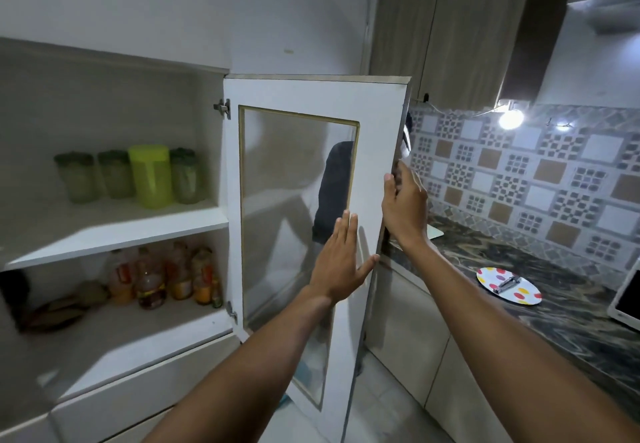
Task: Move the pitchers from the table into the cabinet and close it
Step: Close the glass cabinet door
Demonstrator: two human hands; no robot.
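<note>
While my left hand (pixel 341 262) lies flat and open-fingered on the cabinet door (pixel 377 123) and my right hand (pixel 403 207) grips its edge at three o'clock, a hard swing could pinch those fingers, with the green pitcher (pixel 150 175) already shelved at nine o'clock.

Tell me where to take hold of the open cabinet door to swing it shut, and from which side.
Grip the cabinet door at its free vertical edge, the one away from the hinges, coming from the right, countertop side. That edge gives most leverage and is thin enough for fingers to wrap. The right hand already clasps it there; the left hand lies flat against the inner face, probably ready to push.
</note>
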